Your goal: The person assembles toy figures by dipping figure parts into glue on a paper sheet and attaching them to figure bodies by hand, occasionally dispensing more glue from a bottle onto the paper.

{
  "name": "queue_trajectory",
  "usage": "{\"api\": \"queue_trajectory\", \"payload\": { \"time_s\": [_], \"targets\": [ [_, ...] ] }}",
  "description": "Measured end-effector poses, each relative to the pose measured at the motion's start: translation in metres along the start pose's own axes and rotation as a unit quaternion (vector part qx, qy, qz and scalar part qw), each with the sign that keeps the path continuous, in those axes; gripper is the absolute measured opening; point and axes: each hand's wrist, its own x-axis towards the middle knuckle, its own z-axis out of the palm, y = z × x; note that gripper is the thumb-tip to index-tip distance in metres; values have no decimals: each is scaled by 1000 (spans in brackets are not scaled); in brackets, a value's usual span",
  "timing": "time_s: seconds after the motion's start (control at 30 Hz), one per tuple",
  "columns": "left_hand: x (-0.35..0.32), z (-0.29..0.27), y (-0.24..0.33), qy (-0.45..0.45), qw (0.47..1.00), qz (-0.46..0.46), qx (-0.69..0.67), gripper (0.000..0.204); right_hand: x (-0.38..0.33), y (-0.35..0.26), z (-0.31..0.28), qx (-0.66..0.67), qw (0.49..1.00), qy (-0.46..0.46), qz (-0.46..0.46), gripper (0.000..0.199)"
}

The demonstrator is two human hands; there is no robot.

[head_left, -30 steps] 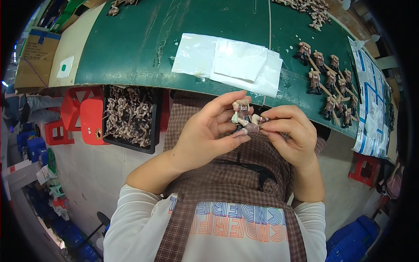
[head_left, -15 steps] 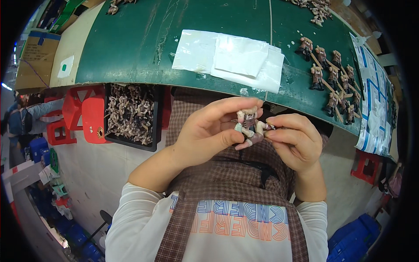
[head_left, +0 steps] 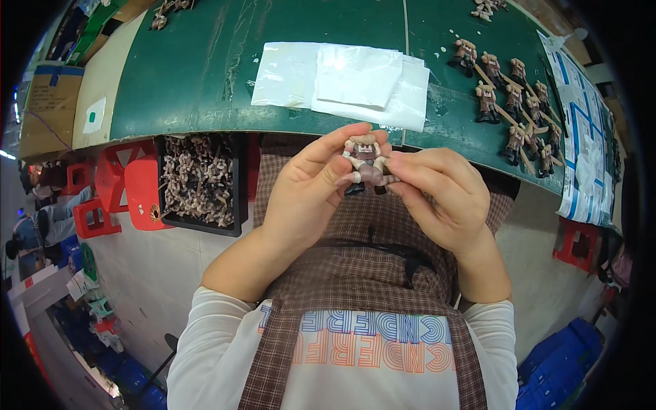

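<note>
A small beige-and-brown toy figure (head_left: 366, 161) with dark feet is held up between both hands in front of my apron. My left hand (head_left: 304, 188) grips it from the left, with fingers curled behind and the thumb at its side. From the right, my right hand (head_left: 447, 195) pinches at the figure's arm and lower side. The fingertips partly cover that side, so I cannot tell whether a separate small part is between them.
White sheets (head_left: 359, 75) lie on the green table (head_left: 198, 82) ahead. Similar figures (head_left: 486, 102) stand in rows at the right, with wooden sticks among them. A black crate (head_left: 236, 205) full of figure pieces sits beside a red stool (head_left: 140, 191) at the left.
The figure has become more upright and faces me more squarely. Both hands have shifted slightly left and up, and my right fingertips have come closer against it.
</note>
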Motion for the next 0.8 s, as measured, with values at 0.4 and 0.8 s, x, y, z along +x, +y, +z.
{"api": "queue_trajectory", "payload": {
  "time_s": [0.4, 0.8],
  "targets": [
    [-7, 12, -12, 40, 979, -150, -130, 38, -20, 5, 12, -129, 991, 10, -29, 44],
    [-13, 4, -23, 52, 973, -175, -140, 36, -26, 8, 14, -142, 988, -3, -67, 36]
  ]
}}
